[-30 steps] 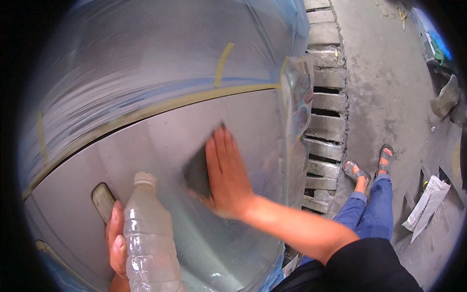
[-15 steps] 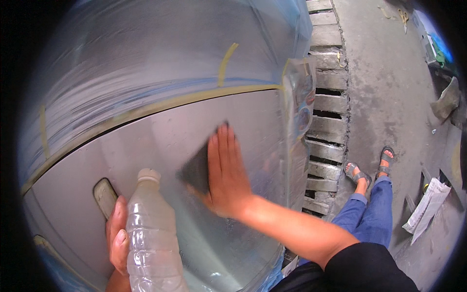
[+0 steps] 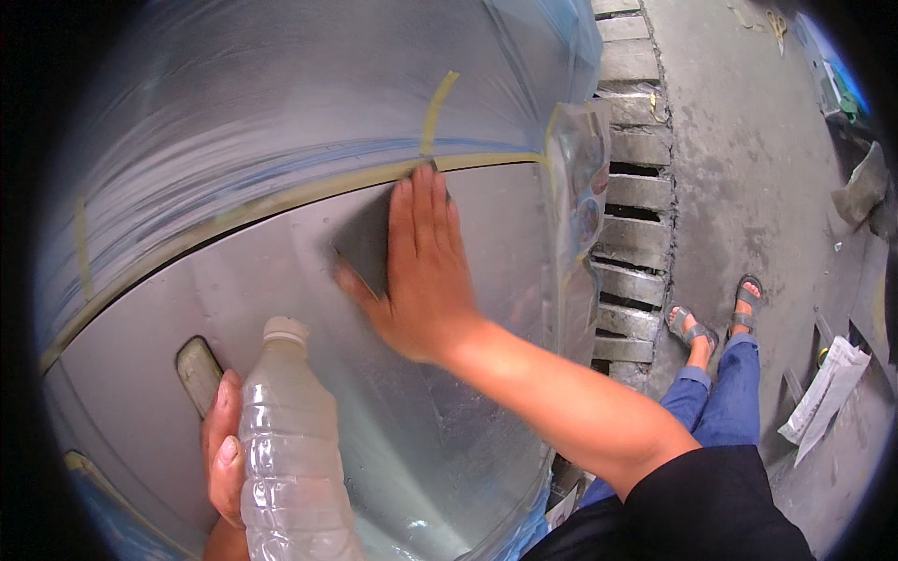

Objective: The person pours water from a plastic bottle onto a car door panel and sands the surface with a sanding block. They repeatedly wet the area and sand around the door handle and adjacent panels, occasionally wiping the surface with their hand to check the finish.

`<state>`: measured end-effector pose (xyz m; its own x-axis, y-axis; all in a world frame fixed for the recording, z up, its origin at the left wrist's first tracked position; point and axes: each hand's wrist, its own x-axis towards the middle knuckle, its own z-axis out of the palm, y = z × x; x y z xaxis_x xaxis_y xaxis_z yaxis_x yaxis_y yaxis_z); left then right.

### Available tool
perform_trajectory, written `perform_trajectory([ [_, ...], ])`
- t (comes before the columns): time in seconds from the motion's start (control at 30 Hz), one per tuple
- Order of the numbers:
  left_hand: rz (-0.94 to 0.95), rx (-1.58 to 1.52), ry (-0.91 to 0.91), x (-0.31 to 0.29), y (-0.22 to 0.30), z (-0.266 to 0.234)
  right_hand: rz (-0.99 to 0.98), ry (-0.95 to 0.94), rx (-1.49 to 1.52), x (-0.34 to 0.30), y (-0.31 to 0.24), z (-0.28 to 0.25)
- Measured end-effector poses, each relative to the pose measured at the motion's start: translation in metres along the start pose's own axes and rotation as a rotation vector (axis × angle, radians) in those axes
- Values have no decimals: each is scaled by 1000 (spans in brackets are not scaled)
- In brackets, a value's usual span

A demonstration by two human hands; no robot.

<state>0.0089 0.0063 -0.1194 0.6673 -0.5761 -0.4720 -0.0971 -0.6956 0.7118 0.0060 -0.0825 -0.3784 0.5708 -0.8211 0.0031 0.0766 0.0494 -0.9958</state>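
Note:
My left hand [image 3: 224, 458] is closed round a clear ribbed plastic bottle [image 3: 290, 449] with a whitish cap, partly hidden behind it. The bottle stands upright in front of a wet grey car door panel [image 3: 496, 224]. With fingers stretched and side by side, my right hand [image 3: 426, 271] presses a dark sheet of sandpaper [image 3: 363, 245] flat on the panel, its fingertips at the top edge. The thumb lies along the sheet's lower corner. Beside my left hand is an oblong handle recess [image 3: 198, 374] in the panel.
Yellow masking tape [image 3: 281, 201] and clear plastic film [image 3: 309, 84] cover the car above the panel. Slotted concrete drain covers [image 3: 636, 192] run along the right. Beyond them, on the floor, lie scissors [image 3: 776, 30] and folded paper [image 3: 823, 397].
My right hand has slid the sandpaper upward over the panel, up to the taped edge. My left hand and the bottle have barely shifted.

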Motion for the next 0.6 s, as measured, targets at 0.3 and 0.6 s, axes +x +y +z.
perform_trajectory([
  [0.3,-33,56,10,1,6,2,-23,36,-4,-6,-1,0],
  [0.6,6,-46,19,3,4,11,18,48,-1,-3,-5,-2],
])
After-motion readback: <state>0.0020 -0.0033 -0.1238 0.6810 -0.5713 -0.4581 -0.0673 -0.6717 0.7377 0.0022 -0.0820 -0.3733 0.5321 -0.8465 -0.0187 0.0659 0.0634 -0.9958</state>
